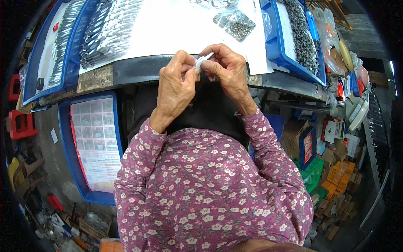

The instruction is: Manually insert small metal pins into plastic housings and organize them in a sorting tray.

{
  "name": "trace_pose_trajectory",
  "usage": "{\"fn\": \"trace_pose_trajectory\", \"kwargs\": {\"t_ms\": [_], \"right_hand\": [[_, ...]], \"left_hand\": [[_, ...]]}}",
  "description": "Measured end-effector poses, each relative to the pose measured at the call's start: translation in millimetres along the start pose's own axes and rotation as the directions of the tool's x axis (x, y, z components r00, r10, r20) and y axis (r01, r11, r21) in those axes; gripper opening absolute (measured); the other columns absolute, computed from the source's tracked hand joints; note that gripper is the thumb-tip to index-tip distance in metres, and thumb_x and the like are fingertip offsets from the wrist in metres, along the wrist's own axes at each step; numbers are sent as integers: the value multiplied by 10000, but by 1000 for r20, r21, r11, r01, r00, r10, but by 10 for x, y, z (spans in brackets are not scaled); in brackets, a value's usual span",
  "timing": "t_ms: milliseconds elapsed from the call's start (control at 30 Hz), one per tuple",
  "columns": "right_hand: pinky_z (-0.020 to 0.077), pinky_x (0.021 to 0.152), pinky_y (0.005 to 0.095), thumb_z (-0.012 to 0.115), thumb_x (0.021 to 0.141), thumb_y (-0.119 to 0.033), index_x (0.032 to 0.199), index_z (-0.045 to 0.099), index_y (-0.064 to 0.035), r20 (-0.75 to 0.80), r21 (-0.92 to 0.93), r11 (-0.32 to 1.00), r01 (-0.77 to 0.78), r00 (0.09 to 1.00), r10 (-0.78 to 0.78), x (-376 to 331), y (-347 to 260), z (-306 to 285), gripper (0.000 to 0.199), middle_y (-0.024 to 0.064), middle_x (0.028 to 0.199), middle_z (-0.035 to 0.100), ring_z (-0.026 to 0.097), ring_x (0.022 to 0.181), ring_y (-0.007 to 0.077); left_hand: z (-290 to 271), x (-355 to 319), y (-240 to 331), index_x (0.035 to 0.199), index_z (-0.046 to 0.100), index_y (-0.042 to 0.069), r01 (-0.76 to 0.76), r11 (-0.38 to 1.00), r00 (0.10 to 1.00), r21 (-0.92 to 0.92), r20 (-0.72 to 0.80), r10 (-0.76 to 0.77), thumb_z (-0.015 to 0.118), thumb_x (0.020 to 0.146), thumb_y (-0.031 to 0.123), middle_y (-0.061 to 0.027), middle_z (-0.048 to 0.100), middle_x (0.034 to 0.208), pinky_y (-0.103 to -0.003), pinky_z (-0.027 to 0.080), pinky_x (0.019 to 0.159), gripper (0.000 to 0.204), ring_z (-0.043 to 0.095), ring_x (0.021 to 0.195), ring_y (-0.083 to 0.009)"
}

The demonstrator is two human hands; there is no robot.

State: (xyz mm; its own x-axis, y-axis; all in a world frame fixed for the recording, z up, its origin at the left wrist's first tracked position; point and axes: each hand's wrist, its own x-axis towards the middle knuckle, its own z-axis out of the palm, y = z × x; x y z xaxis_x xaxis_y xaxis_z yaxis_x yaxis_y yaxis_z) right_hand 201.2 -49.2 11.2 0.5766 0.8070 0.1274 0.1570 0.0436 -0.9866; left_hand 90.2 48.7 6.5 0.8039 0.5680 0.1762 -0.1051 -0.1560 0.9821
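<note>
The left hand and right hand pinch a small pale piece between them, by the near edge of the counter; a clear bag of metal bits lies beyond.

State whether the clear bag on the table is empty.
Not empty: small metallic pieces show through the clear bag.

2 hands, 1 table, 2 blue trays on top, 1 clear bag, 1 red piece, 1 black disc.
</note>
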Motion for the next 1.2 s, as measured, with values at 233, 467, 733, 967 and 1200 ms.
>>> {"fn": "trace_pose_trajectory", "kwargs": {"t_ms": [233,467,733,967,1200], "right_hand": [[384,461,158,590,842,-180,945,574,27,110,150,987,-59,993,43,125,43,-20,231,16,667,552,499,540,53],[364,444,157,561,865,-198,911,581,17,46,141,984,-112,993,106,154,29,123,222,-3,624,523,477,519,41],[339,435,155,567,862,-196,880,589,3,-35,79,995,-68,997,71,158,61,205,200,-15,601,514,452,496,36],[306,431,153,560,862,-156,851,597,10,-5,219,973,-67,998,70,185,24,172,171,-20,603,514,426,490,28],[261,434,154,572,852,-146,826,599,18,-160,30,993,113,981,-106,112,-55,276,168,-30,600,494,365,481,20]], "left_hand": [[-184,83,87,840,484,11,299,927,950,-227,159,-268,517,823,62,-30,559,618,-154,291,404,63,421,468,-32],[-293,132,80,881,489,32,351,903,928,-246,224,-299,529,838,145,-23,563,645,-143,263,395,128,417,480,-23],[-264,142,57,833,498,38,371,878,927,-302,176,-331,553,845,177,-16,543,613,-145,274,413,150,410,477,-27],[-319,162,109,817,511,57,451,822,891,-348,223,-395,564,838,223,-4,527,609,-143,226,378,175,363,441,-11],[-327,141,153,805,506,54,467,770,884,-435,247,-396,556,837,197,-16,507,604,-138,192,357,155,335,419,-11]]}}
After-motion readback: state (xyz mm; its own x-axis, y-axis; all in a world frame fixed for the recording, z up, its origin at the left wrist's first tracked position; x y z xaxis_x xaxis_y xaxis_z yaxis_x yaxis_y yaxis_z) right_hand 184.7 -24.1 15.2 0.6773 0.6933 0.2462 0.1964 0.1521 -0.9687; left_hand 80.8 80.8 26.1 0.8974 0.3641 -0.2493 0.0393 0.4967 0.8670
